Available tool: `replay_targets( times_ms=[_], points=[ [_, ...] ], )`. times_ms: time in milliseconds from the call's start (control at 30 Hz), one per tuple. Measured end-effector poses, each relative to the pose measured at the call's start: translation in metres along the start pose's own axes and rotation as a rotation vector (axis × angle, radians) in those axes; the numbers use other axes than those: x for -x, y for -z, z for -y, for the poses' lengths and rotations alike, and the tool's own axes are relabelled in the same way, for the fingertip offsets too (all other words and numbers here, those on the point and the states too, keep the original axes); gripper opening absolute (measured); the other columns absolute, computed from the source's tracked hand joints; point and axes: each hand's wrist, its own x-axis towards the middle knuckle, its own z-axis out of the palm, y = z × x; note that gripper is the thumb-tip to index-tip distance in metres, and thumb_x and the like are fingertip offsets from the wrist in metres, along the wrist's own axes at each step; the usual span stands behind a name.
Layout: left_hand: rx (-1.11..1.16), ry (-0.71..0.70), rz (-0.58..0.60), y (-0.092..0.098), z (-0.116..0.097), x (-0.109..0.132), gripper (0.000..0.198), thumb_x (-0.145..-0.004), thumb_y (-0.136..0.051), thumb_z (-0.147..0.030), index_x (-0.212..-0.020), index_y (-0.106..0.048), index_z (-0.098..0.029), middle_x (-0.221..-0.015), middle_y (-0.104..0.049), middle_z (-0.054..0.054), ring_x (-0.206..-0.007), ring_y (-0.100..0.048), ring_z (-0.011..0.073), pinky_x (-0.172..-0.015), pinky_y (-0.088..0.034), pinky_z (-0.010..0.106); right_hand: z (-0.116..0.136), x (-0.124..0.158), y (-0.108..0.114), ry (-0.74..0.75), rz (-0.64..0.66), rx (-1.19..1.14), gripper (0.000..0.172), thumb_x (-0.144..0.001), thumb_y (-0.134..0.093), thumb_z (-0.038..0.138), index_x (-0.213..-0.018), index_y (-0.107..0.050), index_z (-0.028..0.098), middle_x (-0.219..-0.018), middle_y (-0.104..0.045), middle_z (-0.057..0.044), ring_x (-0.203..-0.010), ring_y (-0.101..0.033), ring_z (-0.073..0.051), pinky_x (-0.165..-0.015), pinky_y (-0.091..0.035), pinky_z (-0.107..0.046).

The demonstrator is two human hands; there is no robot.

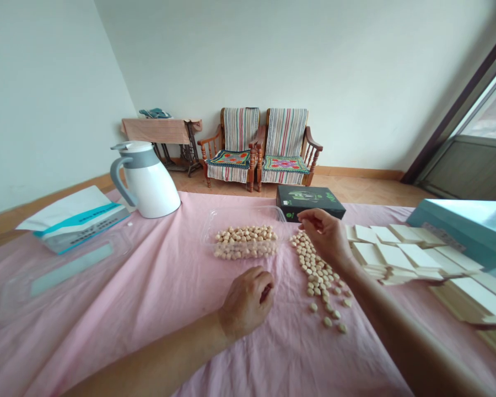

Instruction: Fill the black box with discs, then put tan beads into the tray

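My left hand (248,302) rests on the pink cloth in front of the clear plastic container, its fingers curled inward. Whatever lies inside that fist is hidden. Above the loose heap of small round beige pieces (314,270), my right hand (325,236) is raised with thumb and fingers pinched together near the container's right side. Anything between those fingertips is too small to make out. The clear container (209,220) stands open, and many of the same beige pieces (246,236) cover its bottom. A few pieces lie apart at the heap's near end.
A black box (320,199) sits behind my right hand. Stacks of cream-coloured cards (409,256) and a light blue box (467,223) are at the right. To the left are a white thermos jug (155,184), a white-and-blue bag (80,220) and a clear lid (70,270).
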Motion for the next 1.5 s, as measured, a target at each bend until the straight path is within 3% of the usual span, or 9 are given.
replay_targets(
  times_ms=[133, 300, 500, 600, 767, 967, 1133, 1367, 1500],
  points=[
    [0.004, 0.001, -0.008, 0.0, 0.0, 0.0, 0.01, -0.08, -0.05, -0.01, -0.078, -0.056, -0.018, -0.078, -0.056, 0.001, -0.076, -0.052, 0.0141, -0.067, -0.038, 0.024, -0.012, 0.002, 0.007, 0.032, 0.232, 0.459, 0.012, -0.075, -0.052, 0.017, -0.074, -0.063, 0.018, -0.07, -0.064, -0.002, -0.064, -0.058, -0.014, -0.06, -0.04, -0.024],
    [-0.001, 0.004, -0.007, 0.0, 0.0, 0.0, 0.01, -0.08, -0.049, -0.011, -0.077, -0.056, -0.018, -0.078, -0.057, 0.002, -0.076, -0.053, 0.0148, -0.066, -0.039, 0.024, -0.021, 0.014, -0.007, 0.026, 0.484, 0.82, 0.014, -0.076, -0.048, 0.012, -0.074, -0.062, 0.016, -0.081, -0.065, -0.009, -0.075, -0.059, -0.019, -0.062, -0.036, -0.026],
    [-0.012, 0.004, 0.002, 0.001, -0.001, -0.001, 0.01, -0.081, -0.049, -0.011, -0.078, -0.055, -0.018, -0.078, -0.056, 0.002, -0.077, -0.053, 0.0151, -0.067, -0.039, 0.025, -0.022, 0.021, -0.016, 0.05, 0.518, 0.878, 0.013, -0.073, -0.05, 0.009, -0.07, -0.059, 0.017, -0.081, -0.064, -0.011, -0.08, -0.059, -0.021, -0.064, -0.036, -0.028],
    [-0.015, 0.005, 0.001, 0.0, -0.001, 0.0, 0.01, -0.081, -0.049, -0.011, -0.078, -0.055, -0.018, -0.079, -0.057, 0.002, -0.077, -0.053, 0.015, -0.067, -0.039, 0.024, -0.021, 0.017, -0.01, 0.039, 0.412, 0.807, 0.01, -0.07, -0.05, 0.01, -0.07, -0.057, 0.017, -0.076, -0.061, -0.008, -0.071, -0.057, -0.018, -0.061, -0.036, -0.027],
    [-0.002, -0.004, -0.006, 0.0, -0.001, 0.0, 0.01, -0.08, -0.05, -0.01, -0.078, -0.056, -0.018, -0.079, -0.057, 0.002, -0.076, -0.053, 0.0146, -0.067, -0.038, 0.024, -0.008, 0.004, 0.0, 0.079, 0.087, 0.452, 0.007, -0.071, -0.052, 0.015, -0.074, -0.058, 0.018, -0.073, -0.056, -0.002, -0.06, -0.052, -0.012, -0.059, -0.041, -0.024],
    [-0.005, 0.0, -0.002, 0.003, -0.002, -0.001, 0.01, -0.078, -0.051, -0.009, -0.076, -0.056, -0.017, -0.076, -0.056, 0.001, -0.073, -0.052, 0.0137, -0.065, -0.038, 0.024, 0.005, 0.004, -0.005, 0.084, 0.1, -0.041, 0.023, -0.081, -0.052, 0.026, -0.1, -0.061, 0.018, -0.089, -0.064, -0.005, -0.075, -0.062, -0.014, -0.069, -0.049, -0.026],
    [0.004, -0.003, -0.011, 0.002, -0.002, 0.0, 0.01, -0.079, -0.05, -0.009, -0.076, -0.056, -0.017, -0.077, -0.056, 0.002, -0.074, -0.052, 0.0142, -0.065, -0.038, 0.024, -0.007, 0.002, -0.001, 0.091, 0.07, 0.283, 0.015, -0.078, -0.05, 0.019, -0.083, -0.064, 0.019, -0.079, -0.064, -0.003, -0.064, -0.056, -0.013, -0.062, -0.044, -0.025],
    [-0.006, -0.008, -0.02, 0.0, -0.001, -0.001, 0.012, -0.079, -0.049, -0.009, -0.076, -0.056, -0.018, -0.077, -0.057, 0.002, -0.075, -0.053, 0.015, -0.066, -0.039, 0.025, -0.031, 0.013, -0.012, 0.236, 0.39, 0.742, 0.02, -0.081, -0.045, 0.009, -0.071, -0.06, 0.018, -0.077, -0.062, -0.007, -0.081, -0.052, -0.019, -0.075, -0.037, -0.028],
    [-0.02, 0.002, -0.008, -0.001, 0.0, -0.001, 0.011, -0.078, -0.05, -0.008, -0.076, -0.055, -0.018, -0.078, -0.057, 0.002, -0.076, -0.053, 0.0148, -0.067, -0.038, 0.025, -0.039, 0.018, -0.019, 0.23, 0.441, 0.826, 0.019, -0.081, -0.045, 0.01, -0.07, -0.059, 0.017, -0.079, -0.062, -0.009, -0.082, -0.051, -0.019, -0.075, -0.036, -0.029]
  ],
)
